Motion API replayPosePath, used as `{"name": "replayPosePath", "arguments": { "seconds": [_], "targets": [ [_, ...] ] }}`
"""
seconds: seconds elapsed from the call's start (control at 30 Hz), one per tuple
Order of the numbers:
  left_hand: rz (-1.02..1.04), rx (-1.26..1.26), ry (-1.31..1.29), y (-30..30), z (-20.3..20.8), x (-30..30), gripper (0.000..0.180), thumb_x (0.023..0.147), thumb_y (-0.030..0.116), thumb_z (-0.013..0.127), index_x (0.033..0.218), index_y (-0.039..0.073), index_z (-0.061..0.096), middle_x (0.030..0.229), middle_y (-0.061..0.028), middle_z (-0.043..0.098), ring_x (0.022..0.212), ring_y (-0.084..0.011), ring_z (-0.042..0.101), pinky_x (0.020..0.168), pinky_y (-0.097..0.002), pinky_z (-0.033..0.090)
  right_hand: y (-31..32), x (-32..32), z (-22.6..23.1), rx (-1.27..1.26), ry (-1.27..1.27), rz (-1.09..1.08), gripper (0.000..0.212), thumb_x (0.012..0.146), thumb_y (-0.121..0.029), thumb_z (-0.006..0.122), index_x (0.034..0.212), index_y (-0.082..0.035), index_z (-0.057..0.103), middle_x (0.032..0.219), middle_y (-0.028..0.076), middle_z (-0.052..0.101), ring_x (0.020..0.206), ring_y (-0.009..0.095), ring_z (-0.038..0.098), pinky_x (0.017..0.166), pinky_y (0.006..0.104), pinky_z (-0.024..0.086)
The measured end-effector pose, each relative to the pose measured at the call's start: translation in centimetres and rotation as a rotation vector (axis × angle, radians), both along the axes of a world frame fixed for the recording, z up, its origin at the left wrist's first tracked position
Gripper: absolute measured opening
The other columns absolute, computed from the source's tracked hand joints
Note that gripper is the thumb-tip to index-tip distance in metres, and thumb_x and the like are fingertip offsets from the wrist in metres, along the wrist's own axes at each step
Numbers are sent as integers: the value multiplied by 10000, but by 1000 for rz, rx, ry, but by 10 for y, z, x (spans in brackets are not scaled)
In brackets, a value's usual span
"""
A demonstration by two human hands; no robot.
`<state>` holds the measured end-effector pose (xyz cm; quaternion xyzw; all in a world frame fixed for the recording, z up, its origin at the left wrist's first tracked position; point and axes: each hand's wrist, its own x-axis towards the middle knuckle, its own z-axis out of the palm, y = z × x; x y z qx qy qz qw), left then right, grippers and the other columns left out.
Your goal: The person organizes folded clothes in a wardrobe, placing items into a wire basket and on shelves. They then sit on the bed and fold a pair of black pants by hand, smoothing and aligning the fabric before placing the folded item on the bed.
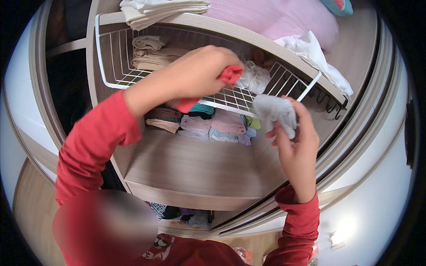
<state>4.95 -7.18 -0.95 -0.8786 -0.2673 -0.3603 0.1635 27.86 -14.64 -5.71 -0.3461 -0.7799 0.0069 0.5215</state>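
My left hand (208, 66) is closed around a small red cloth item (231, 74), held over the white wire basket (208, 101). More red fabric hangs below that wrist; whether it is the same piece I cannot tell. My right hand (302, 144) grips a light grey, bunched fabric item (276, 111) at the basket's front right corner, fingers partly behind it. Inside the basket, folded beige cloths (155, 58) lie at the left and a crumpled white cloth (254, 77) at the right. The forearm hides part of the middle.
Under the basket, folded clothes (213, 124) stand in a row on a wooden shelf (195, 168). Cream cloth (155, 12), a pink bundle (284, 17) and a white cloth (317, 53) rest above. Black hooks (326, 101) line the right side. Darker clothes (186, 217) lie in a lower compartment.
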Motion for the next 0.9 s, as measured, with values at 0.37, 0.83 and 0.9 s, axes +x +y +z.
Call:
{"name": "replayPosePath", "arguments": {
  "seconds": [0.37, 0.83, 0.9],
  "targets": [
    [320, -130, 415, 90, 26, 18, 350, 761, 300, 595, 1008, 53, 569, 977, -176, 593, 916, -335, 557, 811, -397, 429, 40, -3, 30, 345, -185, -201, 402, 686, 73, 482, 1082, 9, 470, 991, 210, 522, 890, 385, 526, 789, 382, 428],
    [387, -59, 356, 83, 5, 24, 200, 717, 137, 553, 852, 28, 655, 896, -165, 632, 819, -301, 616, 712, -387, 489, 173, -56, 49, 439, -528, -282, 356, 729, -13, 502, 1084, -30, 513, 1063, 235, 526, 959, 412, 512, 838, 432, 427],
    [344, 2, 328, 85, 4, 15, 256, 756, 237, 530, 771, 12, 650, 801, -211, 618, 740, -349, 608, 682, -415, 479, 178, -72, 57, 347, -661, -434, 286, 759, -78, 485, 1039, -44, 531, 1037, 220, 541, 941, 390, 533, 808, 433, 439]
  ]
}}
